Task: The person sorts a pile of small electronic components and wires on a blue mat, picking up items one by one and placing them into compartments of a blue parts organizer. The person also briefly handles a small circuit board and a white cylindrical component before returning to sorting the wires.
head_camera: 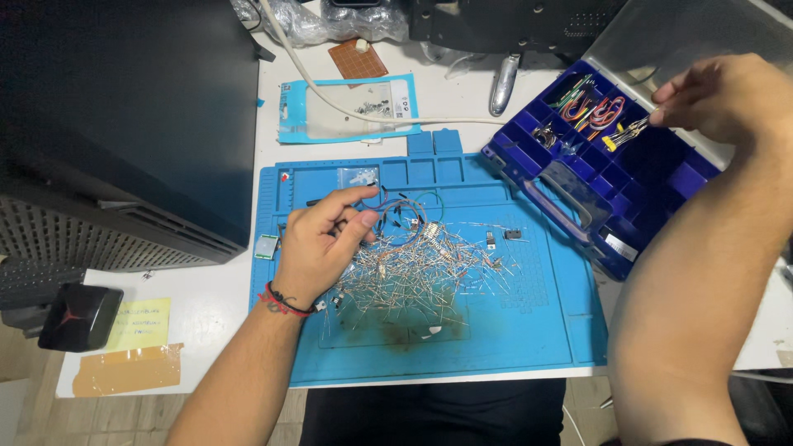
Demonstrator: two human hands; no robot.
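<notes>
Head view, looking down on the bench. A blue work mat (529,330) covers the white table (206,281), and a loose pile of small wire-legged parts (421,272) lies spread across its middle.

Left hand (318,244) rests at the left edge of that pile, fingers curled together around thin jumper wires (405,216) that loop off to its right; I read it as pinching them, though the contact itself is partly hidden.

Right hand (727,95) is up over the open blue compartment box (611,157) at the mat's upper right corner. Its fingertips are closed on a small bundle of parts (632,128) above a rear compartment; I cannot tell whether the bundle touches the box.

My judgement on progress: sorting has started but is far from finished. A few rear compartments hold coloured wires and bits; most front ones look bare. The bulk of the pile is on the mat, unsorted. A clear packet (347,107) lies beyond the mat, untouched.
</notes>
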